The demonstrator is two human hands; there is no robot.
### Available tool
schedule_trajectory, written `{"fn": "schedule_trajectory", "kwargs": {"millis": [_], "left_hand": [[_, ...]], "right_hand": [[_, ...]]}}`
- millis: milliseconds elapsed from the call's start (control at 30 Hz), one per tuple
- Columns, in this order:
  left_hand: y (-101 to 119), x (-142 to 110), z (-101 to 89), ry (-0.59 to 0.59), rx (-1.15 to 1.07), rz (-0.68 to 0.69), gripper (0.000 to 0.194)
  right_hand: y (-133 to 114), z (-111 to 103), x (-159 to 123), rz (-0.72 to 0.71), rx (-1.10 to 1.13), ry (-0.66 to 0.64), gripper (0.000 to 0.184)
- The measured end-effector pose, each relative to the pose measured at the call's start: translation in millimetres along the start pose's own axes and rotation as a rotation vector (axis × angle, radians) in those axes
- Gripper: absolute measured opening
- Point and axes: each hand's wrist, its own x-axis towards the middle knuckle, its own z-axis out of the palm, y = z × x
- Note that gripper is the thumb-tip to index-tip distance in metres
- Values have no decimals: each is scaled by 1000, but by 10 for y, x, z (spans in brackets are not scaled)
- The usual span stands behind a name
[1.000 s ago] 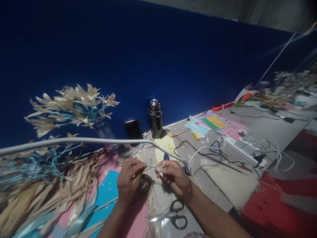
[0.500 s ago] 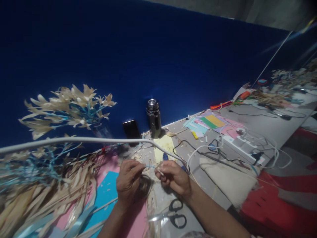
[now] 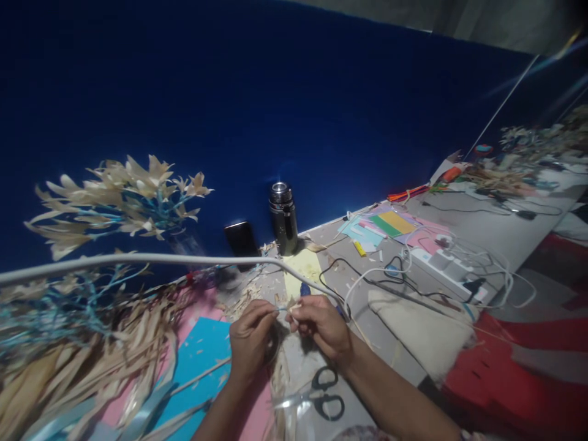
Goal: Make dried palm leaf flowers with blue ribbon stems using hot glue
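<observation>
A dark blue wall point(image 3: 321, 110) closes off the far side, and the tabletop point(image 3: 519, 236) runs along its foot, its near edge slanting away on the right. On the left I see little room: a heap of dry strips point(image 3: 37, 386) spreads there, with pale flowers point(image 3: 142, 177) standing behind it. To the right a cream cloth point(image 3: 422, 334) and, beyond it, a crowded power strip point(image 3: 445, 278) take up space, though some bare grey lies between the cloth and the right forearm. A white cable point(image 3: 206, 261) crosses just beyond the hands, and a flask point(image 3: 287, 229) stands upright farther back, by the wall. The scissors point(image 3: 291, 401) lie between the forearms, nearer the person.

The left hand point(image 3: 250, 334) has its grip pinched narrow on a thin blue stem point(image 3: 281, 309). The right hand point(image 3: 324, 324) is close beside it, its grip narrowed on a small pale piece at the stem's other end. So the stem lies between both sets of fingertips, over the tabletop.
</observation>
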Motion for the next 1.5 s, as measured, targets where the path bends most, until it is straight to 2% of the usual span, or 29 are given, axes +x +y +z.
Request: {"fn": "schedule_trajectory", "kwargs": {"millis": [167, 267, 467, 633, 800, 933, 1033, 1133, 1267, 1400, 1500], "left_hand": [[2, -37, 81, -67, -190, -290, 14], [-33, -81, 117, -127, -334, -415, 21], [-134, -153, 157, -130, -544, -554, 20], [-115, -150, 167, -88, -540, -606, 21], [-88, -96, 151, -71, -484, -552, 22], [-116, -56, 112, -39, -456, -503, 23], [-107, -33, 65, -37, -421, -460, 19], [-57, -4, 11, -57, -271, -316, 15], [-13, 37, -43, -102, -45, -110, 16], [-37, 67, -77, -49, 42, 42, 11], [-68, 78, -95, -34, 63, 123, 9]], "right_hand": [[-28, 36, -54, -102, -99, -99, 32], [-37, 43, -66, -131, -140, -94, 34], [-19, 29, -56, -137, -184, -75, 35], [8, 12, -54, -134, -233, -53, 32], [-25, 59, -73, -99, -273, -87, 23], [-8, 25, -45, -138, -302, -28, 29], [15, -16, -22, -177, -214, -22, 39], [22, -16, -19, -195, -130, -59, 43], [7, 18, -14, -112, -127, -53, 31], [-2, 16, 7, 3, -129, 3, 25], [1, -2, 19, 15, -131, 10, 23]]}}
